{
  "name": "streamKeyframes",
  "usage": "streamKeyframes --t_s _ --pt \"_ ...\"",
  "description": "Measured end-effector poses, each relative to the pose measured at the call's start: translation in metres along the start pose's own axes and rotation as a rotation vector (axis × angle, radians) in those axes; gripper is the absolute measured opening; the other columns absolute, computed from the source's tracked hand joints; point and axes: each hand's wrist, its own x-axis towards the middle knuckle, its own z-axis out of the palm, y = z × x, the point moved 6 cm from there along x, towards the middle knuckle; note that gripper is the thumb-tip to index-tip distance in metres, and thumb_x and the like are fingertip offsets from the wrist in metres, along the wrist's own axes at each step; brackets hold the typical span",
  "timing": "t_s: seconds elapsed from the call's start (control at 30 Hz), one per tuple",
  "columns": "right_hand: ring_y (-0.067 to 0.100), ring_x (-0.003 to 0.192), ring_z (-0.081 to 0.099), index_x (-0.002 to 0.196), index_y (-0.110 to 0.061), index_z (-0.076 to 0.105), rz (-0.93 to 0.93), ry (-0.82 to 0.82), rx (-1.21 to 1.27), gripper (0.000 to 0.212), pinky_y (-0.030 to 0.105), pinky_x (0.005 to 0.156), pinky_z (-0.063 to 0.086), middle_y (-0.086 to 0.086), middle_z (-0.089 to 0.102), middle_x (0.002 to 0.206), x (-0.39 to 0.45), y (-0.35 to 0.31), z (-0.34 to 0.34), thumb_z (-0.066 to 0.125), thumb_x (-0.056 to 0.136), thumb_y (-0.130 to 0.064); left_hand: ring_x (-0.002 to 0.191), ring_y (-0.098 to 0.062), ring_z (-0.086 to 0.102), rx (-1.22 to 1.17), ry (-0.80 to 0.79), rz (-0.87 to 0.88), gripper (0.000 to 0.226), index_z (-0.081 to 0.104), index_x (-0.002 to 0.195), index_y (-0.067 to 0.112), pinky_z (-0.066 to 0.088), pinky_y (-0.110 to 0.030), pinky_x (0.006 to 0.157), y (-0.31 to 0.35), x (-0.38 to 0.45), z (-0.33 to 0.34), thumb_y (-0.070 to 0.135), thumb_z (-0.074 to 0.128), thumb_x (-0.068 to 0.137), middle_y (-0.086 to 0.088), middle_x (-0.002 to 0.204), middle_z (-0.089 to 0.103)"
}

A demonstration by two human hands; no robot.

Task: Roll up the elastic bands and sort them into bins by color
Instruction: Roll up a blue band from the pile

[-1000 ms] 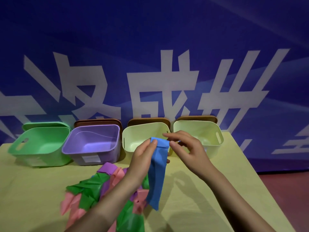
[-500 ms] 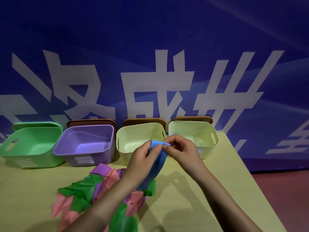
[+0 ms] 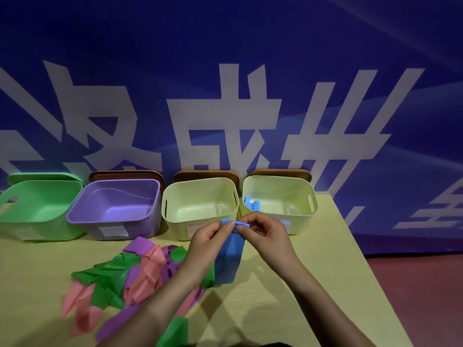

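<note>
Both hands, left [image 3: 209,237] and right [image 3: 263,232], pinch blue band's [image 3: 229,256] seemingly rolled top; rest hangs below

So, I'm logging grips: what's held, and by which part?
Both hands, left and right, pinch the blue band at its rolled top end.

Blue band [image 3: 229,256] pinched between left hand [image 3: 209,240] and right hand [image 3: 266,236]

two bare forearms are showing from the near edge, one at the left and one at the right, with no sleeves, watch, rings or gloves appearing on them. the left hand [image 3: 209,237] and the right hand [image 3: 266,234] are ending in slim fingers [image 3: 226,227] with short, plain nails.
</note>
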Motion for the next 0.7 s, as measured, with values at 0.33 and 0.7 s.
streamKeyframes --t_s 0.33,0.7 --pt "0.004 0.066 0.055 0.076 -0.017 0.067 -0.093 0.057 -0.035 0.015 0.018 0.066 0.044 -0.009 0.064 0.072 -0.001 0.001 -0.017 0.07 0.083 -0.004 0.078 -0.014 0.056 -0.124 -0.051 0.001 0.021 0.075 0.083 0.022 0.042 -0.028 0.072 -0.004 0.012 0.015 0.026 0.057 0.093 -0.007 0.079 0.063" --pt "0.014 0.079 0.056 0.094 -0.01 0.07 -0.63 0.114 -0.654 0.01 0.025 0.069 0.046 -0.001 0.06 0.085 -0.005 -0.02 -0.01 0.062 0.089 -0.013 0.105 -0.031 0.065 -0.255 -0.068 -0.295 0.06 0.069 0.103 0.005 0.045 -0.047 0.099 -0.018 0.013 0.007 0.057 0.054 0.079 -0.019 0.105 0.07"
